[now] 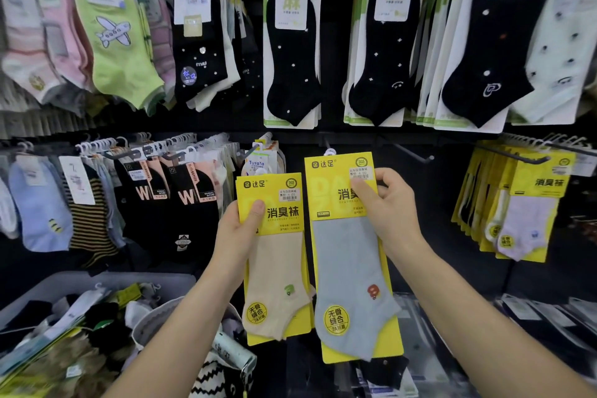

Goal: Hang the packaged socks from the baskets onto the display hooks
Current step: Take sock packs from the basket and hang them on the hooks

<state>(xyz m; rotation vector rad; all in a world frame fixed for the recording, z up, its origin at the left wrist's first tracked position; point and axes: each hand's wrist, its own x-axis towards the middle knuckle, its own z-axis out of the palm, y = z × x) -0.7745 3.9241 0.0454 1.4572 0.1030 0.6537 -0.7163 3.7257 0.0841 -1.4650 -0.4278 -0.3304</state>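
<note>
My left hand (240, 233) grips a yellow-carded pack with a beige sock (274, 281) by its left edge, thumb on the front. My right hand (387, 203) pinches the upper right of a second yellow pack with a grey sock (349, 271), whose white hanger loop (330, 152) sits just under a dark display hook (328, 143); whether the loop is on the hook I cannot tell. A bare hook (416, 152) juts out to the right. The grey basket (106, 279) with loose sock packs lies at lower left.
Matching yellow packs (517, 203) hang at the right. Black dotted socks (292, 52) fill the upper row, and striped and black "W" socks (181, 197) hang at the left. More packs lie on a low shelf (533, 310) at the right. A patterned bag (219, 371) sits by the basket.
</note>
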